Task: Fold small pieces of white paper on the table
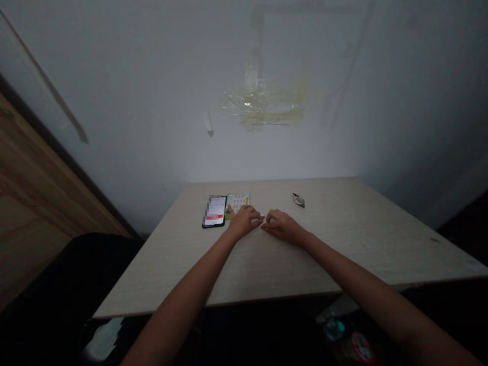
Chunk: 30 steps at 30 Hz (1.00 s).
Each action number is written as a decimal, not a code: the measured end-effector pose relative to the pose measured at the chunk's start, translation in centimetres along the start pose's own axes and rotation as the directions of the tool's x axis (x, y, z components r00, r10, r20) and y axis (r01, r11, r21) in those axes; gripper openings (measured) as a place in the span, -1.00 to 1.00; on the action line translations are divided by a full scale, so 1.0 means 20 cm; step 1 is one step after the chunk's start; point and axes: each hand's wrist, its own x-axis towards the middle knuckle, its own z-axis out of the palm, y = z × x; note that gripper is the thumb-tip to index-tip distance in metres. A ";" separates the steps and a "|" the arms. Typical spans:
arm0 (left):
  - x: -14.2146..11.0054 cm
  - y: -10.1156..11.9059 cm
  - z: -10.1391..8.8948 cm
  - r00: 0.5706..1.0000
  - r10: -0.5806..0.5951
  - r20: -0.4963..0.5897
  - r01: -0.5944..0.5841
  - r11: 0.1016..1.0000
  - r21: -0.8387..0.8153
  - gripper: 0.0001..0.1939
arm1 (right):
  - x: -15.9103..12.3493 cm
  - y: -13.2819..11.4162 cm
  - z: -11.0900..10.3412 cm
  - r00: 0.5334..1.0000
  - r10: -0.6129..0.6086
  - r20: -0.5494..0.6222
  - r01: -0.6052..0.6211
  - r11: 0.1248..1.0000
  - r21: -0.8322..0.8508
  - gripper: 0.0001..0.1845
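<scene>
My left hand (245, 220) and my right hand (285, 225) meet fingertip to fingertip over the middle of the table. Between them shows a small white and yellow-green paper piece (270, 211), mostly covered by fingers. The right hand's fingers are bent together in a pinch on it. My left hand's fingertips are drawn together at its left side, while one digit sticks up near a printed card (239, 200) with rows of small pictures. That card lies just behind the left hand, beside a phone (215, 212) with its screen lit.
A small crumpled wrapper-like item (299, 200) rests on the pale wooden table (183, 264), right of my hands. Behind the table rises a wall (152, 101) with peeling clear tape (263, 104). A dark chair-like shape (87, 264) stands at left. Several dim objects lie below the table's front edge.
</scene>
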 end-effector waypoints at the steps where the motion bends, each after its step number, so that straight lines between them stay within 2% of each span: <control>1: 0.00 0.00 0.00 1.000 0.000 0.000 0.000 1.000 -0.001 -0.81 | 0.00 0.00 0.00 1.000 0.001 0.006 -0.001 1.000 -0.008 -0.80; 5: 0.00 -0.01 0.01 1.000 0.008 -0.005 -0.008 1.000 -0.007 -0.82 | -0.01 0.00 0.01 1.000 0.016 0.005 -0.016 1.000 0.000 -0.79; 8: 0.00 -0.02 0.01 1.000 0.004 -0.010 -0.004 1.000 -0.005 -0.81 | -0.01 0.03 0.02 0.999 0.023 -0.043 -0.020 0.998 0.051 -0.80; 12: 0.00 -0.01 0.01 1.000 0.004 -0.003 -0.004 1.000 0.009 -0.78 | -0.03 0.09 0.04 0.970 0.155 -0.187 -0.151 0.988 0.033 -0.80; 14: 0.00 0.00 0.01 1.000 0.011 -0.007 -0.011 1.000 0.015 -0.77 | -0.04 0.11 0.05 0.962 0.179 -0.205 -0.179 0.984 0.016 -0.81; 21: -0.01 0.01 0.01 0.999 0.029 -0.019 -0.029 0.999 0.028 -0.77 | -0.04 0.15 0.07 0.940 0.238 -0.246 -0.250 0.968 -0.018 -0.80; 30: -0.02 0.03 -0.01 0.998 0.056 0.022 -0.057 0.997 0.047 -0.68 | -0.04 0.16 0.07 0.933 0.278 -0.227 -0.293 0.956 -0.033 -0.80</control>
